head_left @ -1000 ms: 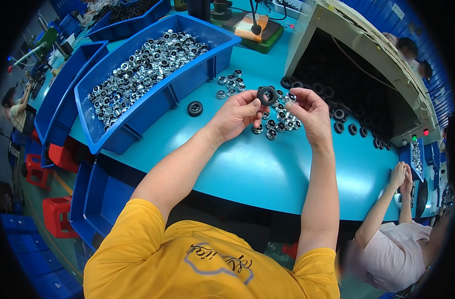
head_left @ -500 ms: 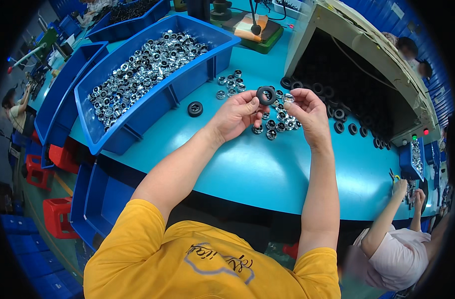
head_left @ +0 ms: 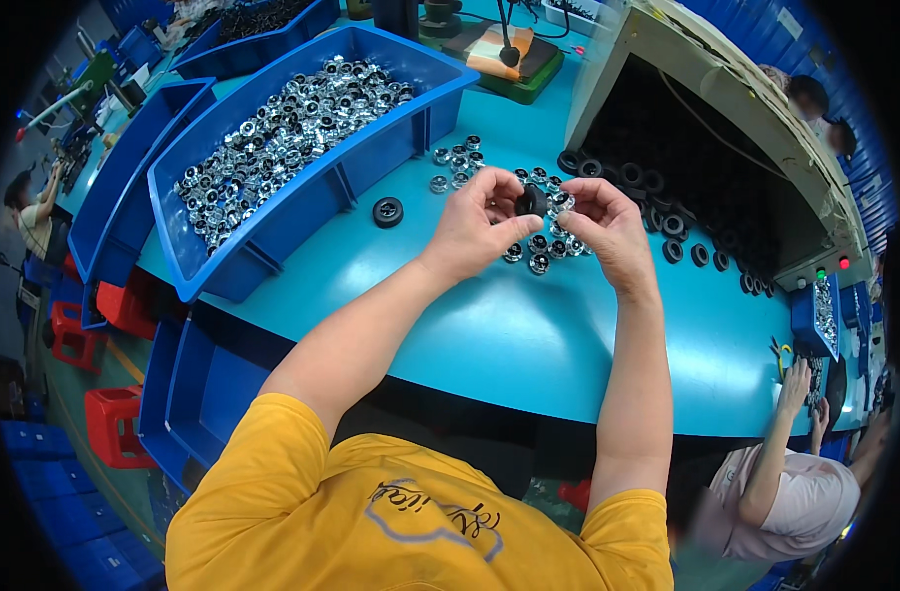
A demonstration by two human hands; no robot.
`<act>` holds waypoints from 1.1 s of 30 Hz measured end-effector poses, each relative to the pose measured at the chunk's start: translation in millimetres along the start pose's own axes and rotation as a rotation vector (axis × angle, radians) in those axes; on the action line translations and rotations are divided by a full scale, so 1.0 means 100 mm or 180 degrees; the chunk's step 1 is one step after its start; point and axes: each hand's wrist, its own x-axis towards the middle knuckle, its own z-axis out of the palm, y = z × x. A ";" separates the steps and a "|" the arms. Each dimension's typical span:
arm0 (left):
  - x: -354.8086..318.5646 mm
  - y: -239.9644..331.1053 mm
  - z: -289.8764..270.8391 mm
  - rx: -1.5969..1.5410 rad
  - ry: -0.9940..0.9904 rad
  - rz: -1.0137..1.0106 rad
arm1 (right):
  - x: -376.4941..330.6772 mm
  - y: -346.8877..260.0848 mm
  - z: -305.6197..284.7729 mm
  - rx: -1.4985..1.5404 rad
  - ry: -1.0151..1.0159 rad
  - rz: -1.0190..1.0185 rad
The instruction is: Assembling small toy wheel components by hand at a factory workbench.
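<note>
My left hand [head_left: 484, 225] grips a small black rubber tyre [head_left: 531, 201], now turned edge-on toward my other hand. Between the fingertips of my right hand [head_left: 608, 229] is a shiny chrome wheel hub [head_left: 562, 203], held close beside the tyre; whether the two touch I cannot tell. Below and behind both hands lies a cluster of loose chrome hubs [head_left: 539, 263] on the turquoise table [head_left: 470, 335]. A single wheel with its black tyre fitted [head_left: 388, 212] rests to the left of my left hand.
A long blue bin [head_left: 302, 182] full of chrome hubs stands at the left. Black tyres [head_left: 673, 227] spill out of a pale box-shaped housing [head_left: 617, 89] at the right. Another person [head_left: 790, 483] works at the far right. Red stools [head_left: 115, 426] stand at the left.
My left hand has turned the tyre from face-on to edge-on, and the hands have drawn the tyre and hub closer together. At the right, the other person's hands have shifted.
</note>
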 end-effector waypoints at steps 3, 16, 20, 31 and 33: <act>-0.03 0.15 0.04 0.0559 0.0245 0.0330 | -0.01 0.00 0.01 -0.0060 -0.0032 0.0051; -0.03 0.20 0.02 0.1190 0.0553 0.0830 | -0.01 0.01 0.07 -0.0069 -0.0217 0.0156; -0.03 0.17 0.02 0.1206 0.0570 0.0813 | -0.01 -0.01 0.07 -0.0086 -0.0298 0.0188; -0.02 0.20 0.02 0.1353 0.0607 0.0851 | -0.01 -0.02 0.07 -0.0144 -0.0345 0.0187; -0.02 0.20 0.02 0.1341 0.0598 0.0855 | -0.01 0.00 0.07 -0.0154 -0.0349 0.0174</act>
